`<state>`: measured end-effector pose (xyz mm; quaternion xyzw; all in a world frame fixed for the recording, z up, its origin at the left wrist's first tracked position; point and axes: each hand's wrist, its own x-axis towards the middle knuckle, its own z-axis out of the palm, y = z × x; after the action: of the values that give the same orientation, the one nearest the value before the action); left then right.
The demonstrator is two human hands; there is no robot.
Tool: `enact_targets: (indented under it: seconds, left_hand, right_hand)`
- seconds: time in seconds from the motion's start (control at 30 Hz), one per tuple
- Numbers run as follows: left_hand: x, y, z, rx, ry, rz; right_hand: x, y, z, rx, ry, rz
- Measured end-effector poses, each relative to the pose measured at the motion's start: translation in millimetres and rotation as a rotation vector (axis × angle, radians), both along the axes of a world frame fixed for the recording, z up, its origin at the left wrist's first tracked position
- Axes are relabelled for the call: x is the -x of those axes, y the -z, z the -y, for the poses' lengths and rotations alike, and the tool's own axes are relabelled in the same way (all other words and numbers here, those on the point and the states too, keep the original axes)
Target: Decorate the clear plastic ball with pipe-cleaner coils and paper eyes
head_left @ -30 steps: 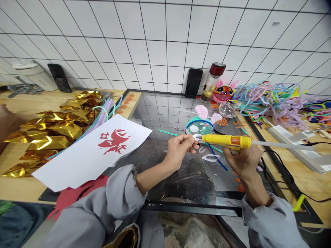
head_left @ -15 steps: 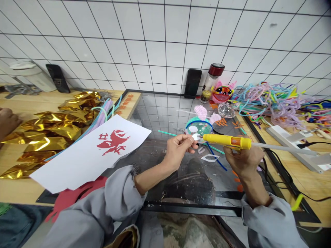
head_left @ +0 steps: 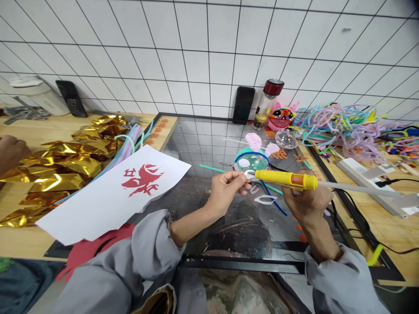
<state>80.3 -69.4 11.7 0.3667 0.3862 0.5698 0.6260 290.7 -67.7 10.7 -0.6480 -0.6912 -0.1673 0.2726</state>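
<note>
My left hand (head_left: pixel 226 190) pinches a small white paper piece (head_left: pixel 249 173) between thumb and fingers. Wrapped round the handle of a yellow hot glue gun (head_left: pixel 284 178) is my right hand (head_left: pixel 306 201); the gun's nozzle meets the white piece, and a long glue stick (head_left: pixel 347 187) sticks out of its back. Just beyond lies a clear plastic ball (head_left: pixel 257 162) with green inside, a blue band, a white oval and pink fuzzy ears (head_left: pixel 253 141). A white paper outline (head_left: pixel 265 199) and a blue pipe cleaner (head_left: pixel 276 203) lie below the nozzle.
White paper with red shapes (head_left: pixel 114 196) and gold foil (head_left: pixel 65 165) lie left; another person's hand (head_left: pixel 11 152) is at the far left. Tangled pipe cleaners (head_left: pixel 343 126), a power strip (head_left: pixel 373 185) and cords lie right. A bottle (head_left: pixel 266 104) and phone (head_left: pixel 244 104) stand by the wall.
The glue gun has shifted very slightly left, and the white piece appears turned a little at its nozzle. Both hands keep their grips.
</note>
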Motion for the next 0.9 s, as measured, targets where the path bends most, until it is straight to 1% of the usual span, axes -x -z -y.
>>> enact_targets:
  seconds: [0.3, 0.37, 0.5, 0.6, 0.7, 0.8, 0.9]
  left_hand:
    - [0.7, 1.4, -1.6, -0.020, -0.024, 0.003]
    - [1.0, 1.4, -2.1, -0.015, -0.030, 0.012]
    - [1.3, 0.7, -3.2, 0.010, -0.045, 0.039]
    - [1.2, 0.1, -3.6, 0.014, -0.047, 0.051]
    - [1.1, 0.1, -3.0, 0.006, -0.041, 0.043]
    - [0.7, 1.0, -1.5, -0.001, -0.015, 0.021]
    - [0.1, 2.0, -0.4, -0.013, 0.006, -0.003]
  right_hand:
    - [-4.5, 3.2, -0.5, -0.041, 0.004, 0.065]
    - [-5.0, 4.4, -2.1, -0.115, -0.021, 0.116]
    - [-5.9, 6.7, -5.9, -0.365, -0.150, 0.219]
    - [-6.0, 6.9, -6.6, -0.467, -0.194, 0.240]
    - [-5.6, 6.5, -5.9, -0.525, -0.182, 0.254]
    - [-4.0, 6.0, -5.3, -0.524, -0.131, 0.291]
    - [-2.0, 4.7, -5.6, -0.536, -0.158, 0.326]
